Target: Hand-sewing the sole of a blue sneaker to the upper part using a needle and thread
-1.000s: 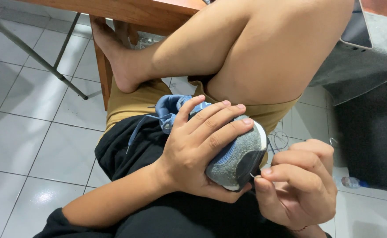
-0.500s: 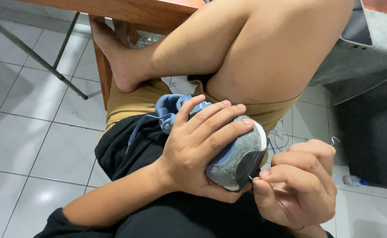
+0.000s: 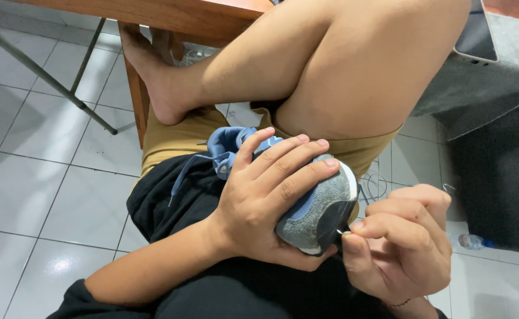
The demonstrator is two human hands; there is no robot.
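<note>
Two hands work on one small shoe (image 3: pixel 315 207) held over the person's lap. The left hand (image 3: pixel 265 198) wraps around the grey and blue shoe, fingers spread over its top. The right hand (image 3: pixel 404 239) pinches a thin needle (image 3: pixel 340 232) against the dark toe edge. Blue laces (image 3: pixel 212 155) trail onto the black cloth (image 3: pixel 177 201). Compared with a second ago, almost nothing has shifted.

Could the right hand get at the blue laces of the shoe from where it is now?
Probably not directly. The laces lie at the far end of the shoe, and the left hand wraps over the shoe between them and the right hand, which is pinching a small needle at the toe.
</note>
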